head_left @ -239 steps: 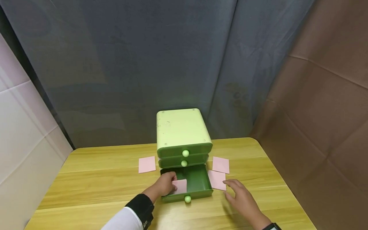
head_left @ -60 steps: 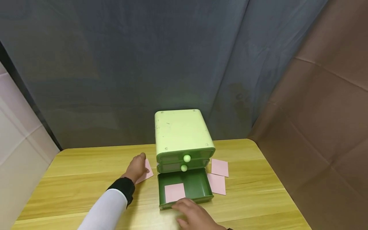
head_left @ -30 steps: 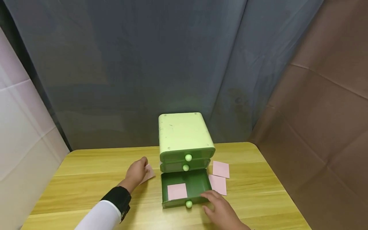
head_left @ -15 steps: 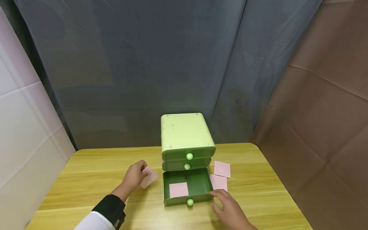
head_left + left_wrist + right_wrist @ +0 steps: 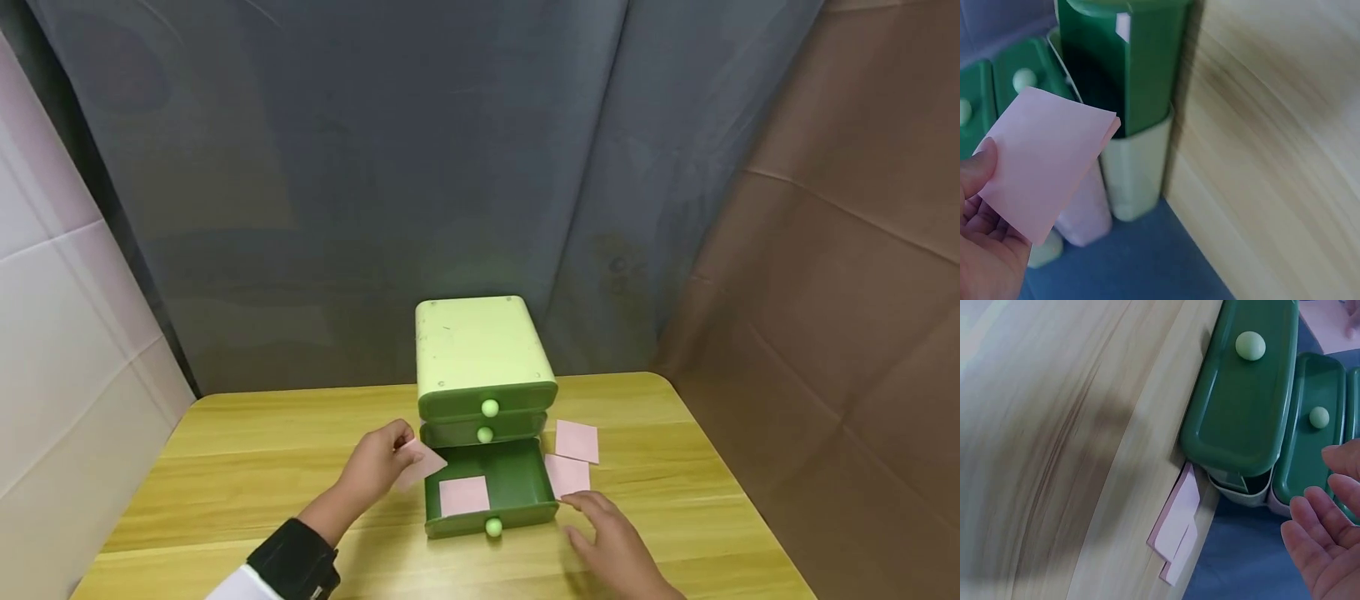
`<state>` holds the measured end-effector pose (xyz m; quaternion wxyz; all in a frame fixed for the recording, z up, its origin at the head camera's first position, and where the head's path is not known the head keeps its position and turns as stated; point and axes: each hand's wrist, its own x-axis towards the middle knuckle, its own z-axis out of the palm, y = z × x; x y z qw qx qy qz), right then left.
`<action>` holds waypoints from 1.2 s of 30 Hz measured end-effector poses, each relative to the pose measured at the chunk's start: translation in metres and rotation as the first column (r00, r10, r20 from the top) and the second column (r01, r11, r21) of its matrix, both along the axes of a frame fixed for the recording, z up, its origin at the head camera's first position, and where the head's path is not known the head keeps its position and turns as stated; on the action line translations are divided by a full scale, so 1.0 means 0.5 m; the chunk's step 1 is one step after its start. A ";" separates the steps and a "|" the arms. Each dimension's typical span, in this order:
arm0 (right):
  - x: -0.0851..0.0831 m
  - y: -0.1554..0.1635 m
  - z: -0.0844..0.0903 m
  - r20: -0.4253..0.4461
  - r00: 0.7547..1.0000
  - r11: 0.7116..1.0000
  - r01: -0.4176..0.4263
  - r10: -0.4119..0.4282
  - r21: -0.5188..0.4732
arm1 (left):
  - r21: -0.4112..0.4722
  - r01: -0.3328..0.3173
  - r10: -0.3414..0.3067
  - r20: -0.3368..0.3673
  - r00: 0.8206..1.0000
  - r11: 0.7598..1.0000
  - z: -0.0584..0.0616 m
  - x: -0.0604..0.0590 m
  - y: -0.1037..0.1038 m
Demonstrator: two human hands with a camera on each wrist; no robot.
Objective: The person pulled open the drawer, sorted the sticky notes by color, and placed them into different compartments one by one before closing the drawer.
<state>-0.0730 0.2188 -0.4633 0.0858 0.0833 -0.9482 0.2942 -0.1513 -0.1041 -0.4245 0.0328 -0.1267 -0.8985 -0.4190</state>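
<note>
A light green three-drawer cabinet (image 5: 480, 350) stands on the wooden table (image 5: 247, 467). Its bottom drawer (image 5: 525, 483) is pulled out, and one pink paper square (image 5: 463, 495) lies flat inside. My left hand (image 5: 375, 462) pinches another pink square (image 5: 422, 463) just left of the open drawer; in the left wrist view this square (image 5: 1047, 159) is held between thumb and fingers. My right hand (image 5: 611, 542) hovers flat and empty over the table, right of the drawer's front. In the right wrist view its straight fingers (image 5: 1316, 537) sit beside the drawer front (image 5: 1241, 400).
Two more pink squares (image 5: 576, 441) (image 5: 567, 475) lie on the table right of the cabinet. A grey curtain hangs behind the table, brown fabric on the right and a white wall on the left.
My left hand picked the pink square off the table left of the cabinet and carried it rightward to the open drawer's left edge. My right hand left the drawer front and moved right.
</note>
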 end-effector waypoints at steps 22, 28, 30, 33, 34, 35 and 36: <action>0.012 0.041 -0.001 0.123 0.990 0.997 0.066 -0.062 -0.030 | -0.191 0.233 -0.244 -0.037 0.969 0.954 -0.057 -0.016 0.132; 0.008 0.045 -0.004 0.144 0.987 0.996 0.079 -0.074 -0.030 | -0.216 0.247 -0.257 -0.017 0.966 0.945 -0.070 -0.023 0.136; 0.007 0.047 -0.005 0.134 0.988 0.996 0.082 -0.078 -0.027 | -0.225 0.253 -0.262 -0.009 0.965 0.941 -0.075 -0.027 0.137; 0.005 0.048 -0.008 0.112 0.990 0.996 0.086 -0.083 -0.024 | -0.229 0.270 -0.276 0.009 0.961 0.935 -0.080 -0.033 0.140; 0.005 0.048 -0.008 0.107 0.991 0.996 0.086 -0.083 -0.024 | -0.229 0.276 -0.281 0.012 0.960 0.934 -0.080 -0.034 0.140; 0.004 0.048 -0.009 0.103 0.991 0.996 0.086 -0.083 -0.024 | -0.228 0.282 -0.284 0.023 0.958 0.932 -0.080 -0.035 0.142; 0.003 0.049 -0.009 0.098 0.992 0.996 0.085 -0.083 -0.024 | -0.229 0.287 -0.288 0.029 0.957 0.930 -0.080 -0.037 0.143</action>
